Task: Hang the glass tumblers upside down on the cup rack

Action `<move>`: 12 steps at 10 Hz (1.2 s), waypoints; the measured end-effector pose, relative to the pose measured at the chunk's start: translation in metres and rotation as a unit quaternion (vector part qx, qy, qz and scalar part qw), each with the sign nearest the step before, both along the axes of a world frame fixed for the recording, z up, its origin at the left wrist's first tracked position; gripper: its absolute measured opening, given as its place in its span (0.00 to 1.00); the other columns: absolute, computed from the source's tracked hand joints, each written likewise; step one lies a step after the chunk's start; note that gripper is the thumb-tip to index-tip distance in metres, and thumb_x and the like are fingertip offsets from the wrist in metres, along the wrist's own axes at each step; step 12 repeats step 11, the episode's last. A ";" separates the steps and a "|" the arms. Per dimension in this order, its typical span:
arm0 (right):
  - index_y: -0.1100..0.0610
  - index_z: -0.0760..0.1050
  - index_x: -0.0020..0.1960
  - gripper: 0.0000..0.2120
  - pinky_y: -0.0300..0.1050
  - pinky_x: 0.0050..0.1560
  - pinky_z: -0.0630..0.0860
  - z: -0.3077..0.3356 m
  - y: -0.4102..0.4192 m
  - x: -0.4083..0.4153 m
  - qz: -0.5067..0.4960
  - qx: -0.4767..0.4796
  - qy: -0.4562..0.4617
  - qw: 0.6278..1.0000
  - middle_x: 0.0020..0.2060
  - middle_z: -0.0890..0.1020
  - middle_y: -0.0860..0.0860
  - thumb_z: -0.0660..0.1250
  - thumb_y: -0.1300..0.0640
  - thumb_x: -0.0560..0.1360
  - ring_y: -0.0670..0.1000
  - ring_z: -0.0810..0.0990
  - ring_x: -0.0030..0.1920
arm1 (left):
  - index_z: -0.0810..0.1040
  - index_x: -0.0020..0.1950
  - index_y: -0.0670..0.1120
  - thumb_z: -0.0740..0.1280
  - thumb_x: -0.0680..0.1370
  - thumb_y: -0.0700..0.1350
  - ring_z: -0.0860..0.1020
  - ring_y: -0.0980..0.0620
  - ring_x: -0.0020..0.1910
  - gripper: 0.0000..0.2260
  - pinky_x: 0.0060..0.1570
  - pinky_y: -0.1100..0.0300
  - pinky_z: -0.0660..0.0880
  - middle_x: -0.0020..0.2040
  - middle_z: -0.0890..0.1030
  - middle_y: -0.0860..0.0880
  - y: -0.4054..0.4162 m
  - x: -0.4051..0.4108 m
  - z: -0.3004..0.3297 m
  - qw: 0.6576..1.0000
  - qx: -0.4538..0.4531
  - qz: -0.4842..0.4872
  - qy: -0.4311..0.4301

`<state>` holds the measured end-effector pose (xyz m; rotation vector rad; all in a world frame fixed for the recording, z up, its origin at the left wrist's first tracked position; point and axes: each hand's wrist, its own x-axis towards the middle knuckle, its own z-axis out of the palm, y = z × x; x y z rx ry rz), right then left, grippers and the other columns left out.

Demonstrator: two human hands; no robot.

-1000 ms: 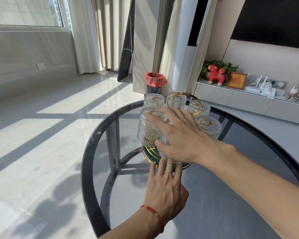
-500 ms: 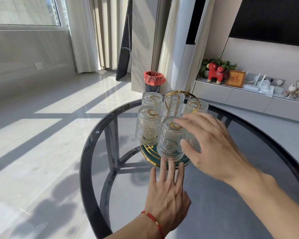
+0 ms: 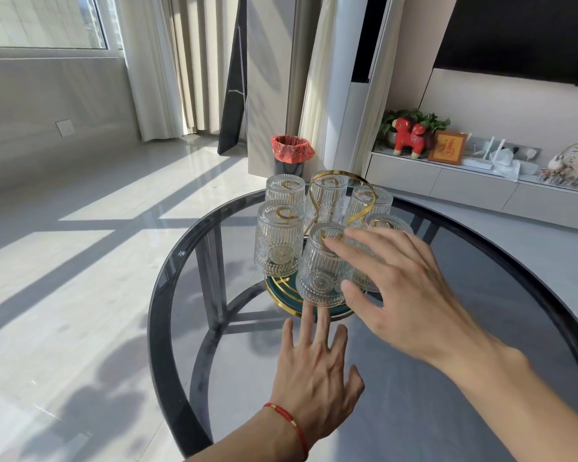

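Note:
Several ribbed glass tumblers hang upside down on a gold-wire cup rack with a round green and gold base [image 3: 282,293] on the smoked-glass table. The nearest tumbler [image 3: 321,271] sits at the front of the rack, another tumbler [image 3: 278,241] to its left. My right hand [image 3: 404,295] hovers just right of the nearest tumbler, fingers spread, holding nothing, and it hides part of a tumbler behind it. My left hand [image 3: 317,371] lies flat on the table in front of the rack, fingertips at the base's front edge.
The round glass table has a thick black rim [image 3: 157,315]. Beyond it stand a bin with a red liner [image 3: 291,155], curtains and a low white cabinet [image 3: 474,185] with ornaments. Sunlit floor lies to the left.
My right hand let go of the front tumbler, which stays on the rack, and drew back to the right and towards me. My left hand stayed flat at the base.

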<state>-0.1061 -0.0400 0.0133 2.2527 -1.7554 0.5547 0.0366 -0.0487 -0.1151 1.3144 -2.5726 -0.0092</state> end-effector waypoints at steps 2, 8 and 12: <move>0.47 0.73 0.76 0.26 0.56 0.74 0.62 0.001 0.000 -0.001 0.006 0.001 -0.005 1.000 0.72 0.77 0.51 0.62 0.47 0.79 0.53 0.69 0.72 | 0.75 0.68 0.46 0.57 0.77 0.58 0.60 0.34 0.79 0.25 0.70 0.35 0.67 0.78 0.67 0.37 0.000 -0.001 -0.003 1.000 -0.017 0.003 0.015; 0.46 0.73 0.75 0.24 0.60 0.78 0.58 0.013 -0.008 0.003 0.020 0.033 -0.015 0.999 0.72 0.77 0.48 0.61 0.46 0.79 0.51 0.70 0.74 | 0.76 0.63 0.45 0.61 0.75 0.58 0.64 0.33 0.77 0.23 0.66 0.35 0.70 0.74 0.70 0.35 -0.002 -0.002 -0.009 0.999 -0.038 0.002 0.036; 0.50 0.76 0.73 0.22 0.49 0.74 0.65 0.010 0.009 -0.008 0.040 -0.030 -0.112 0.992 0.71 0.78 0.49 0.66 0.60 0.79 0.50 0.73 0.72 | 0.76 0.59 0.45 0.60 0.75 0.57 0.62 0.33 0.78 0.20 0.67 0.38 0.70 0.75 0.69 0.35 -0.001 0.001 -0.004 0.999 -0.016 0.001 0.047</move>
